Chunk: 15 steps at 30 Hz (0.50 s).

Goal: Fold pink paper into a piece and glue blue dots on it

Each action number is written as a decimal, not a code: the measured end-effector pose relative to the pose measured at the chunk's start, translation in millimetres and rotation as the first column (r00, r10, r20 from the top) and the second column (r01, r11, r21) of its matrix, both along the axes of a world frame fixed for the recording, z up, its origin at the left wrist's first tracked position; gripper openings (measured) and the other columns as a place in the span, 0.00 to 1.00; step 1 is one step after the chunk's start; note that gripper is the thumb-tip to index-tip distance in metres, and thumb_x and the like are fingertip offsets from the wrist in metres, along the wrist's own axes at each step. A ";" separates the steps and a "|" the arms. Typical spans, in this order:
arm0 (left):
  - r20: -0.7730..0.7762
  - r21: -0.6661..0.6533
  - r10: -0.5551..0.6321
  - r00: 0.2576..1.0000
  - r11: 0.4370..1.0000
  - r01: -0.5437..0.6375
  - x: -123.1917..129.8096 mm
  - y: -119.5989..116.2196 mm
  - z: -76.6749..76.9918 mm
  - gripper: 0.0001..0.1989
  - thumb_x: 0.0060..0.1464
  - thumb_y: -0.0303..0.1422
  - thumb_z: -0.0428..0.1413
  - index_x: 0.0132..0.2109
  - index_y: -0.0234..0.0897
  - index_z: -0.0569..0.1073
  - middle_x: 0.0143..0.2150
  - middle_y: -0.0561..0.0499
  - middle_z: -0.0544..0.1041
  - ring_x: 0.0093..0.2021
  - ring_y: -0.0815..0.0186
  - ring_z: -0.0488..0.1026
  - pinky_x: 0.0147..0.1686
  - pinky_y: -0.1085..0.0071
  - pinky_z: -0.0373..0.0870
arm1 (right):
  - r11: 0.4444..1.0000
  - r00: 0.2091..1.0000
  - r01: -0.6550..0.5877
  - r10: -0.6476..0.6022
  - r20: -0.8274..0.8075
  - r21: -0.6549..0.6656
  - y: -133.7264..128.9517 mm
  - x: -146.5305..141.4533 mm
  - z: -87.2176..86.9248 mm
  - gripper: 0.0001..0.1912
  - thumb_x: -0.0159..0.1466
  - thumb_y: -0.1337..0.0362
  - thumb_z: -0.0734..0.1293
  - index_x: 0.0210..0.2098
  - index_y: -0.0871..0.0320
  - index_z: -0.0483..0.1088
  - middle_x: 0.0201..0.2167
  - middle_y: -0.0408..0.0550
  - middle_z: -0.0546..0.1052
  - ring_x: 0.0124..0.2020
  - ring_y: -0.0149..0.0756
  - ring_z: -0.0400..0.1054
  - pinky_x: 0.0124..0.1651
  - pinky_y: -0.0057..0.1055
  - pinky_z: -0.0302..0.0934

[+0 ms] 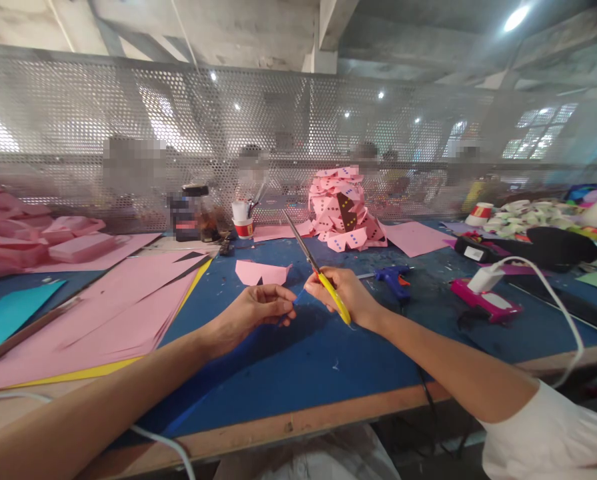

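Observation:
Over the blue work surface, my left hand pinches a thin blue strip between thumb and fingers. What the strip is made of is hard to make out. My right hand is closed around yellow-handled scissors, their blades pointing up and away to the left. Its fingertips meet the other end of the blue strip. Just beyond my left hand lies a cut pink paper piece with a dark notch. A blue glue gun rests right of my right hand.
A tall pile of dotted pink paper pieces stands at the back before a perforated metal screen. Pink sheets lie left. A red-white cup holds tools. On the right, a white cable rises from a magenta power strip.

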<state>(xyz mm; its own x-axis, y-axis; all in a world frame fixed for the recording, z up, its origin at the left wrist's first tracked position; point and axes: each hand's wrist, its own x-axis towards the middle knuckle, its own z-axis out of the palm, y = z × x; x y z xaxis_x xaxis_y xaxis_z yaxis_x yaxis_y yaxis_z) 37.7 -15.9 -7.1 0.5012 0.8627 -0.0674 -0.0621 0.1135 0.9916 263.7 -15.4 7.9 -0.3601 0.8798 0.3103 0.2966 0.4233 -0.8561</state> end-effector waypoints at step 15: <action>-0.085 0.108 -0.015 0.996 0.994 0.024 2.1 -3.6 0.4 0.12 0.53 0.39 0.65 0.37 0.34 0.77 0.30 0.49 0.79 0.29 0.68 0.74 0.32 0.73 0.66 | 0.998 0.999 -0.032 0.031 -0.025 -0.063 -1.0 -3.3 -5.9 0.14 0.61 0.53 0.68 0.29 0.56 0.66 0.19 0.35 0.64 0.17 0.26 0.58 0.22 0.23 0.52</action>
<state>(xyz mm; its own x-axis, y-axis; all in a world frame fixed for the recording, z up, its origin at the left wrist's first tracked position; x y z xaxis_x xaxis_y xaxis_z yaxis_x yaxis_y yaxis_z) 39.8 -19.5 -6.7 0.5148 0.8571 -0.0166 0.0233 0.0054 0.9997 260.4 -16.3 2.0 -0.3809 0.8864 0.2633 0.2629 0.3768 -0.8882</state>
